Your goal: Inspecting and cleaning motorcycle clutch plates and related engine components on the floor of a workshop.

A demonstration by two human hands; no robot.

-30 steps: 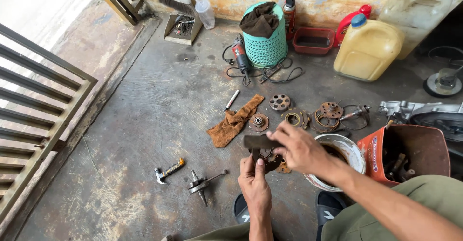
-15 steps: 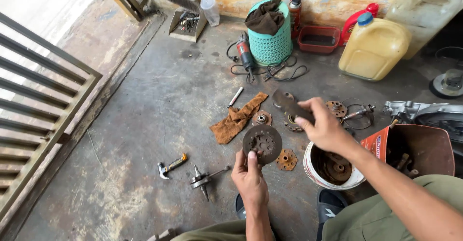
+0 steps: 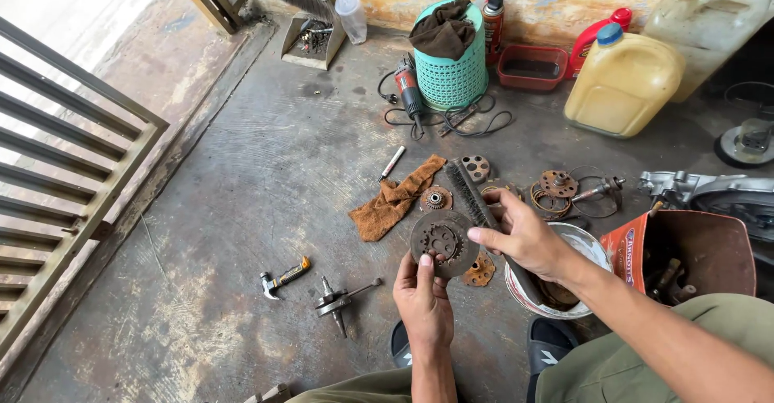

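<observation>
Left hand point(image 3: 423, 302) lower centre grips rusty round disc point(image 3: 443, 242), thumb on face; right hand point(image 3: 528, 238) holds wire brush point(image 3: 470, 193) against disc's right edge. Brown rag point(image 3: 395, 197) just upper left, hammer point(image 3: 284, 277) lower left, white bowl point(image 3: 592, 246) right of centre

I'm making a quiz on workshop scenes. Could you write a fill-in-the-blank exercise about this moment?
1. The left hand holds up a round toothed ____.
2. The right hand grips a wire ____.
3. The rag on the floor is ____ in colour.
4. Left of the crankshaft lies a small ____.

Missing words: disc; brush; orange-brown; hammer
</observation>
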